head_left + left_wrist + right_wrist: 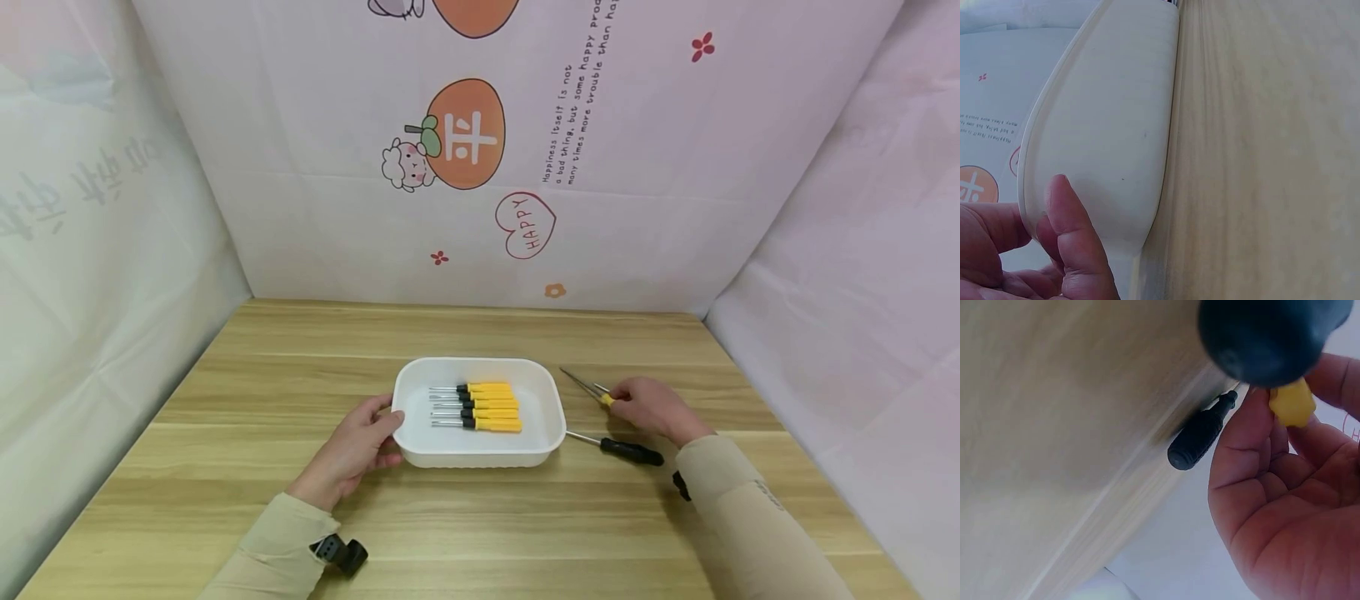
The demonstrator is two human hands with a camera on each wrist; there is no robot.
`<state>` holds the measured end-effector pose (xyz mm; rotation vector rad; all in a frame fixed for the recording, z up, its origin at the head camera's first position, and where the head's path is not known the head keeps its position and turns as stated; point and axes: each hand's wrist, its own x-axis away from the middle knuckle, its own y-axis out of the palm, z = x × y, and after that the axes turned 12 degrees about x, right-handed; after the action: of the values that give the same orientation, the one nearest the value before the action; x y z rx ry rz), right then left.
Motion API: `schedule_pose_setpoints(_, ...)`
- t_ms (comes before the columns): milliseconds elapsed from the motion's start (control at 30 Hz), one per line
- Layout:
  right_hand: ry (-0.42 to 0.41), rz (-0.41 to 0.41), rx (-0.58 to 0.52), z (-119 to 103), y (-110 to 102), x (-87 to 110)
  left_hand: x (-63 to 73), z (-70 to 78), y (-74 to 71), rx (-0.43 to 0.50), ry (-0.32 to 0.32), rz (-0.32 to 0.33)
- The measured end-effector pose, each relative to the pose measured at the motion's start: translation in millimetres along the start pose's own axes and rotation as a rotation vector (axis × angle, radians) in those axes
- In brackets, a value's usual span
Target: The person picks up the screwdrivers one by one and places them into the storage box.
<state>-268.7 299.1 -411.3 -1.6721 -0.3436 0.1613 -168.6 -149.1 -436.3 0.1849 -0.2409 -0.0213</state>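
Observation:
My left hand [360, 446] grips the left end of a white plastic box [480, 457], thumb over the rim and fingers against the outer wall. Inside lie several small screwdrivers [497, 425] with yellow handles, black collars and metal shafts pointing left. To the right of the box, my right hand [651, 407] pinches another yellow-handled screwdriver [606, 400]; its handle end [1292, 405] shows between thumb and fingers. A black-handled screwdriver [632, 452] lies just in front of that hand. Below the fingers sits a second black handle [1197, 434], hidden from the head view.
The wooden table [450, 533] runs back to a white printed cloth [337, 233]. More white cloth hangs at the left [97, 292] and right [847, 292]. A long thin shaft [576, 380] points to the back left beside my right fingers.

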Motion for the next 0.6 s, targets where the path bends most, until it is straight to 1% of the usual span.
schedule_pose_setpoints(100,0.005,-0.016,-0.048,-1.3,-0.7,1.2,0.8,0.7,0.3,0.002,-0.002,-0.001)
schedule_pose_setpoints(167,0.004,-0.028,-0.103,-2.0,-1.9,2.2,1.5,1.1,0.8,0.006,-0.004,0.001)
schedule_pose_setpoints(367,0.008,-0.012,-0.252,-4.4,-7.1,2.0,2.5,1.6,0.9,0.006,-0.004,-0.004)
schedule_pose_setpoints(600,0.032,-0.031,-0.368,-12.5,-18.8,1.7,2.4,2.0,0.8,0.005,0.000,-0.012)
